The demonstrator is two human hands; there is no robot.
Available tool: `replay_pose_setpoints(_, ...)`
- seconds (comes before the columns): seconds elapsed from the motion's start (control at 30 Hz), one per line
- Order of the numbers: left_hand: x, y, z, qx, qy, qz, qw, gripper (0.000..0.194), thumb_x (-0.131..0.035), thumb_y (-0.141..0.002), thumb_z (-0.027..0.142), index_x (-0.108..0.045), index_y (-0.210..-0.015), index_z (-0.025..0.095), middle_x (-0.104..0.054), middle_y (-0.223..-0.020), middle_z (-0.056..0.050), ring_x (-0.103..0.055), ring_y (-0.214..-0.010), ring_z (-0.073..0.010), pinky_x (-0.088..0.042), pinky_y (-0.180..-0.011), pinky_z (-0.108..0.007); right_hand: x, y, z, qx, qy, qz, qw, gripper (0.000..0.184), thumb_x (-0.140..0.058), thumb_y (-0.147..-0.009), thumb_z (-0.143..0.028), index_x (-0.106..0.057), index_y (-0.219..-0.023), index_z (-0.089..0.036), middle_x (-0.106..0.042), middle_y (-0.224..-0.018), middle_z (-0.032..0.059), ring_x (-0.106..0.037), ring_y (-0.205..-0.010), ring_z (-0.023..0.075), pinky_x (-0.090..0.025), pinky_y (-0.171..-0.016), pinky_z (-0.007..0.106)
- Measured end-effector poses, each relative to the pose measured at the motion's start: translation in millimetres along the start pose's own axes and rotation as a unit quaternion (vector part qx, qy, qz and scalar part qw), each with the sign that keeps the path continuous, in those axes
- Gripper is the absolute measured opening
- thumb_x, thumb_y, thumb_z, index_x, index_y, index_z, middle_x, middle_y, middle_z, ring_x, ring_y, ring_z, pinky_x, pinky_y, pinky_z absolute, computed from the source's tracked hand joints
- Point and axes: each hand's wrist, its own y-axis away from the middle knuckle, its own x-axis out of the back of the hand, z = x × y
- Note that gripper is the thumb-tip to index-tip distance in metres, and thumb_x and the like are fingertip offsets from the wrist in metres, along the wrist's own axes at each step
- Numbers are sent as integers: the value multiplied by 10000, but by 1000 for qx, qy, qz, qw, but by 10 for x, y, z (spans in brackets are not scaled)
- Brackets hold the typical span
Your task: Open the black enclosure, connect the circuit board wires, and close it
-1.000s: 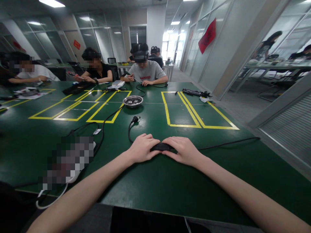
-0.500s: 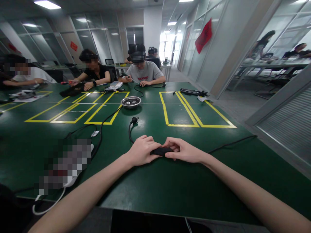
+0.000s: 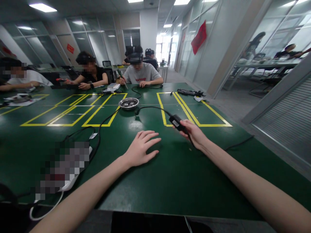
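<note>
In my right hand is a small black power adapter with a pale label, lifted above the green table. A black cord arches left from its far end to a motion-blurred plug near the steel bowl. More cord leaves its near end, passing under my right wrist. My left hand is empty, palm down over the table, fingers spread. Whether it touches the surface I cannot tell.
A pixelated pale object lies at left with cables around it. The bowl holds small metal parts. Yellow tape rectangles mark the table. A folded black tripod-like item lies far right. Several co-workers sit opposite, one holding a green-handled tool.
My hands have separated. The right hand has raised the adapter forward and right, pulling its cord and plug up; the left hand has let go and spread its fingers.
</note>
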Motion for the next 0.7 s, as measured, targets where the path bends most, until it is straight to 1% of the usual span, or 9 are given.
replay_pose_setpoints(0.07,-33,12,-14,-12,51,-54,997,320,-647,-956,320,-693,-1262,238,-688,-1336,-102,-574,-1301,-284,-440,-1103,-479,221,-130,-64,50,-18,99,994,519,-838,-641,-519,-426,-784,-239,-752,-809,29,-455,-440,69,-262,-373,179)
replay_pose_setpoints(0.13,-66,15,-26,-20,87,-80,993,229,-634,-967,307,-728,-1161,230,-728,-1258,-81,-615,-1250,-254,-467,-1082,-439,461,-238,-109,122,-3,190,974,546,-829,-613,-533,-389,-770,-251,-733,-754,18,-479,-443,89,-284,-377,185)
replay_pose_setpoints(0.23,-86,8,-29,-14,104,-70,992,195,-607,-985,294,-732,-1116,223,-751,-1194,-69,-645,-1198,-233,-482,-1056,-416,792,-323,-130,232,82,290,925,533,-787,-630,-568,-377,-783,-263,-714,-747,7,-472,-427,99,-310,-387,203)
replay_pose_setpoints(0.33,-77,3,-23,-9,112,-68,991,178,-607,-985,291,-733,-1084,212,-763,-1143,-65,-666,-1148,-225,-493,-1022,-404,1013,-312,-92,281,243,344,862,443,-737,-661,-564,-455,-804,-253,-726,-817,40,-514,-478,126,-391,-450,248)
replay_pose_setpoints(0.4,-69,3,-23,-7,120,-75,990,165,-611,-983,287,-734,-1059,209,-767,-1121,-62,-676,-1120,-220,-499,-1003,-396,1075,-283,-42,270,376,350,814,358,-704,-698,-526,-516,-801,-239,-742,-871,79,-576,-562,169,-443,-534,290)
replay_pose_setpoints(0.5,-62,5,-27,4,125,-80,989,158,-613,-979,278,-734,-1054,210,-767,-1113,-61,-680,-1105,-218,-505,-988,-389,1068,-269,29,197,537,319,755,262,-668,-748,-469,-590,-824,-231,-747,-866,102,-641,-675,244,-457,-623,334)
replay_pose_setpoints(0.57,-58,5,-29,8,125,-80,989,151,-618,-975,272,-735,-1046,206,-767,-1108,-61,-682,-1100,-218,-506,-984,-387,1047,-290,50,140,594,309,730,251,-651,-779,-460,-629,-878,-231,-744,-849,109,-666,-730,286,-452,-630,342)
replay_pose_setpoints(0.6,-56,5,-29,9,125,-81,989,150,-619,-975,269,-735,-1044,205,-767,-1109,-61,-682,-1100,-217,-506,-986,-387,1046,-304,50,116,608,316,719,260,-643,-795,-462,-645,-913,-229,-744,-850,115,-675,-754,303,-452,-631,345)
replay_pose_setpoints(0.7,-52,3,-28,10,126,-82,989,152,-619,-974,268,-737,-1045,205,-766,-1109,-61,-683,-1095,-215,-502,-998,-387,1113,-333,27,78,617,368,691,306,-623,-836,-464,-672,-1005,-214,-744,-889,141,-686,-817,333,-470,-655,364)
